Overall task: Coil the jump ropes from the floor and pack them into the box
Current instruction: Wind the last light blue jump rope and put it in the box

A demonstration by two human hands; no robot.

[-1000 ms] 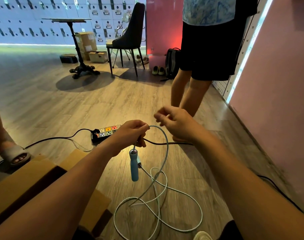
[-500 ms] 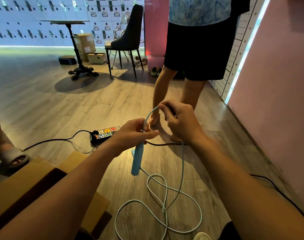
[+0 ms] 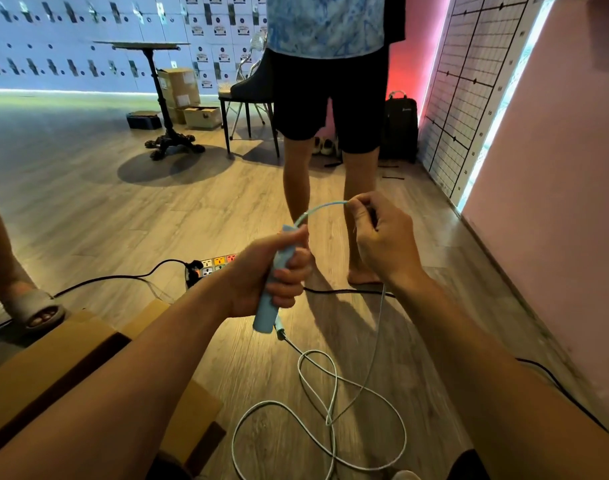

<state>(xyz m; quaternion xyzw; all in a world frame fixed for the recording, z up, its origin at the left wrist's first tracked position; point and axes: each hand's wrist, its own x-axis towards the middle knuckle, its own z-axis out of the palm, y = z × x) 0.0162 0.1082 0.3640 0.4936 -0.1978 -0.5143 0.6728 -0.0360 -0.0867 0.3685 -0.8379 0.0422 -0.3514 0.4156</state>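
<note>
Slack of the jump rope [image 3: 328, 420] lies in loose, crossed loops on the floor [image 3: 123, 220] at 6 o'clock. The cardboard box [image 3: 71, 344] sits at 8 o'clock with its flaps open. At centre, your left hand [image 3: 258, 278] is wrapped fully round the light-blue handle [image 3: 264, 318], which is tilted. At 1 o'clock of it, your right hand [image 3: 382, 244] pinches the cord just off the handle top, with the other fingers curled.

Step looks like the first coil, barely begun. Next, gather the slack upward in even loops and keep it off the black cable [image 3: 348, 291] just beyond. The power strip [image 3: 213, 266] is at 11 o'clock, and a standing person [image 3: 331, 98] is at 12.
</note>
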